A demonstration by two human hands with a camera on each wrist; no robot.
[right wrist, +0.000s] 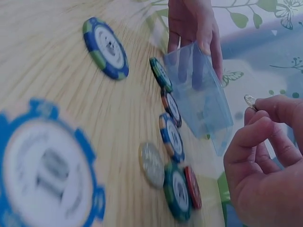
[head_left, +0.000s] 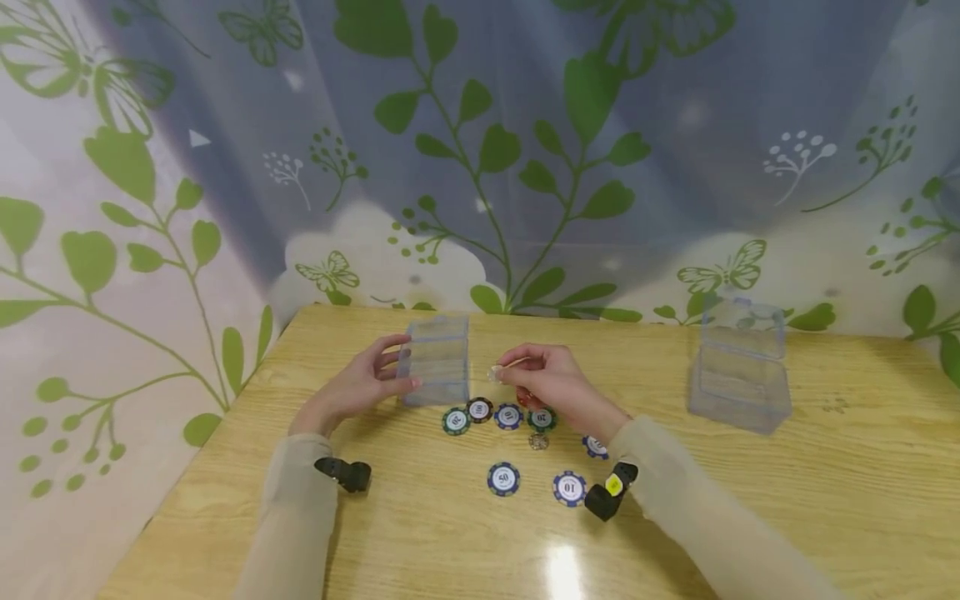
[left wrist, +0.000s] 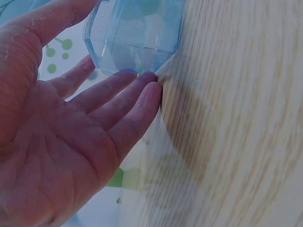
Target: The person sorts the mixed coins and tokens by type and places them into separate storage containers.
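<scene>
Blue-and-white fabric backdrop, printed with green leaves and butterflies, meeting the table's rear edge. Pale wood-grain table, left edge slanting toward the viewer; bare wood lies between the right hand and the far box, with more toward the front. Two beige sleeves, with black wrist straps. Clear bluish plastic box, at right, lid raised, near the rear edge. Clear bluish plastic case, at left, near the rear edge; fingers show through its wall in the right wrist view. Left hand, thumb and fingers gripping that case's left end; the left wrist view alone shows its palm and fingertips, close to the tabletop. Right hand, thumb and forefinger pinching a coin, other fingers curled. Round poker chips: two green, one black, several blue, some in a row before the case. Red chip, half hidden in the head view, plain beside a green one in the right wrist view. Silvery disc, gold-rimmed, just before the row. Small silvery coin, held just right of the case.
</scene>
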